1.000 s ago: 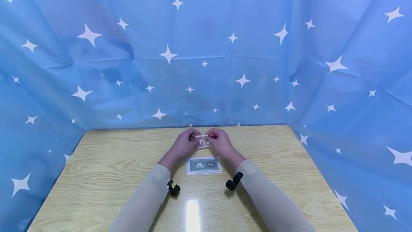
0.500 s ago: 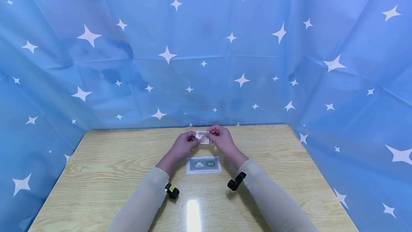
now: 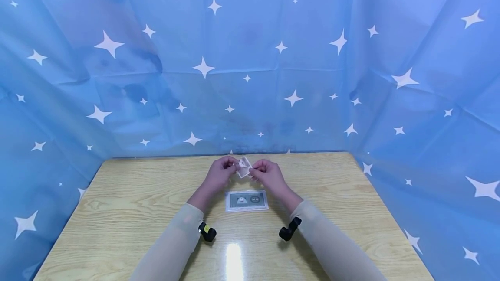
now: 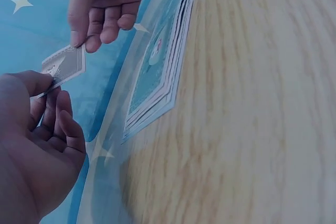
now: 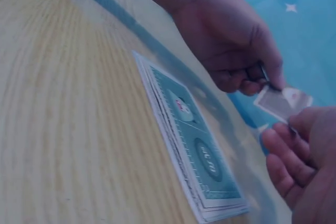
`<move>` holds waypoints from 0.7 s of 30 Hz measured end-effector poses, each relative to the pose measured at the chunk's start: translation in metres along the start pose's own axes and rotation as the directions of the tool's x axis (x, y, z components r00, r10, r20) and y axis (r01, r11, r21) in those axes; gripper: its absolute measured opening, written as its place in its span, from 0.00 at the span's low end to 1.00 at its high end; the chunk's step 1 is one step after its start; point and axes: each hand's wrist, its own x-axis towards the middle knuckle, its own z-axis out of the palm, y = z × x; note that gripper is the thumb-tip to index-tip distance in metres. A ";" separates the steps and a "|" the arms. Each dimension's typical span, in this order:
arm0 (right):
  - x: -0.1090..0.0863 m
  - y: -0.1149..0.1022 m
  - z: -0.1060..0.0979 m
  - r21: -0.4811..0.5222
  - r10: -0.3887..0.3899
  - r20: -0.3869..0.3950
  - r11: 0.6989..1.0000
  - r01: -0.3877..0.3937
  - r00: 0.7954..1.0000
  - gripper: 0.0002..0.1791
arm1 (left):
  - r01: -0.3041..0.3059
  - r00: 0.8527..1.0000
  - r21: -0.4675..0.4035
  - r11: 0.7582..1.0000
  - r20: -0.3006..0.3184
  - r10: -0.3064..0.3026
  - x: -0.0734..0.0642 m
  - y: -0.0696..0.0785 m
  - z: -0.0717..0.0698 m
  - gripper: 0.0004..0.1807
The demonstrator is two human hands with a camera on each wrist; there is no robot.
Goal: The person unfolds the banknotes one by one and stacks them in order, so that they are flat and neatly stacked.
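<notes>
Between the two hands, raised over the far part of the table, is a small folded play banknote (image 3: 244,167), tilted on a slant. Thumb and fingers of my left hand (image 3: 218,176) pinch its left edge. At the opposite edge my right hand (image 3: 270,178) pinches it too, its other fingers loosely curled in the left wrist view. A printed white figure shows on the note's (image 5: 283,100) face in the right wrist view. Nearer to me, a flat stack of green play banknotes (image 3: 247,200) lies on the table, its layered edges visible in both wrist views.
The wooden table (image 3: 148,203) has a bright light reflection near the front. Behind it hangs a blue curtain (image 3: 250,55) with white stars, meeting the far table edge. Black wrist cameras (image 3: 289,229) sit on both sleeves.
The folded banknote has turned from nearly level to a slant between the hands. Both hands still pinch it and have shifted slightly. The stack has stayed in place.
</notes>
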 end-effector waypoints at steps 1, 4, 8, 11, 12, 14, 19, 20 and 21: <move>-0.001 0.000 0.000 -0.007 0.002 0.005 1.000 -0.002 1.000 0.05 | -0.004 1.000 -0.006 1.000 -0.006 0.004 0.000 0.001 0.000 0.05; -0.005 -0.002 0.001 -0.036 0.008 0.011 0.999 -0.007 1.000 0.05 | -0.003 1.000 -0.019 1.000 -0.015 0.002 0.000 0.002 0.000 0.05; -0.007 -0.007 0.002 -0.107 -0.010 -0.017 0.994 0.008 1.000 0.07 | 0.004 1.000 -0.033 0.999 0.002 -0.004 0.000 0.002 0.000 0.04; -0.003 -0.012 0.001 -0.145 -0.053 -0.025 0.988 0.049 0.998 0.10 | 0.006 0.999 -0.034 0.999 0.034 -0.005 -0.001 0.002 0.000 0.05; -0.001 -0.014 0.001 -0.148 -0.065 -0.017 0.987 0.062 0.998 0.11 | 0.010 0.999 -0.032 0.999 0.045 -0.008 -0.001 0.003 0.001 0.05; 0.002 -0.017 0.000 -0.151 -0.088 0.010 0.984 0.089 0.996 0.10 | 0.011 0.998 -0.022 1.000 0.066 -0.010 -0.003 0.005 0.001 0.05; 0.006 -0.017 -0.002 -0.149 -0.094 0.071 0.983 0.104 0.993 0.04 | 0.016 0.995 -0.006 1.000 0.100 -0.015 -0.005 0.006 0.001 0.05; 0.006 -0.017 -0.002 -0.147 -0.091 0.076 0.984 0.101 0.993 0.03 | 0.017 0.994 -0.007 1.000 0.104 -0.016 -0.006 0.006 0.001 0.05; 0.005 -0.017 -0.002 -0.145 -0.087 0.075 0.985 0.097 0.993 0.03 | 0.016 0.994 -0.010 1.000 0.108 -0.015 -0.006 0.005 0.000 0.05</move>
